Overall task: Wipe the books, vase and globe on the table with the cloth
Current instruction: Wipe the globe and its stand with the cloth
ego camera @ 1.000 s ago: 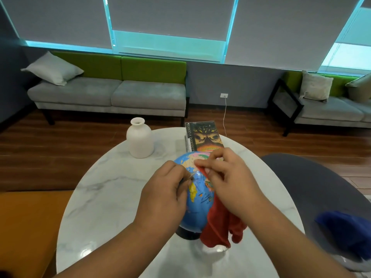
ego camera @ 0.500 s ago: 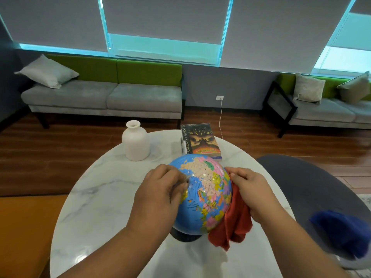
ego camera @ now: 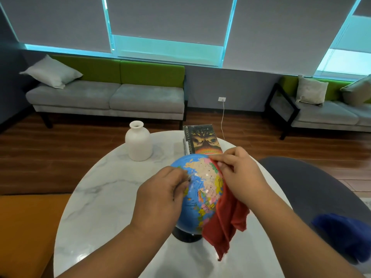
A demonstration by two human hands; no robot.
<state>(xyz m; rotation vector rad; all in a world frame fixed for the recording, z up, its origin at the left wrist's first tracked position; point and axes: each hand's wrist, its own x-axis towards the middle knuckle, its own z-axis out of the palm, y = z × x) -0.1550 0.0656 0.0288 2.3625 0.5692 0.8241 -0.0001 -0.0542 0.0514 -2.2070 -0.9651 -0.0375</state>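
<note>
Blinds (ego camera: 271, 31): grey, drawn most of the way down across the top of the frame, a strip of bright window showing below them
Sofa (ego camera: 108, 97): grey seat with a green back, stood along the wall at upper left, a pale cushion (ego camera: 52, 72) at its left end
Second sofa (ego camera: 331, 115): same colours, at the right edge, with two cushions on it
Table (ego camera: 104, 197): white marble, rounded, filled the lower middle of the frame; all the task's things stood on it
Chair (ego camera: 313, 187): grey, at lower right just beside the table, with blue fabric (ego camera: 345, 235) lying on it
Globe (ego camera: 202, 181): blue, with coloured countries, stood on a black base (ego camera: 184, 235) at the centre of the frame, between the two hands
Left hand (ego camera: 160, 197): gripped the globe's left side, fingers curled against it
Right hand (ego camera: 241, 173): fingers and thumb pinched the cloth and pressed it onto the globe's upper right
Cloth (ego camera: 226, 223): red, hung from the right hand down the globe's right side, its lower corner close to the tabletop
Vase (ego camera: 138, 143): white, upright, above and left of the globe, apart from it
Books (ego camera: 204, 141): a small flat stack at the table's far edge, directly above the globe, a dark cover on top
</note>
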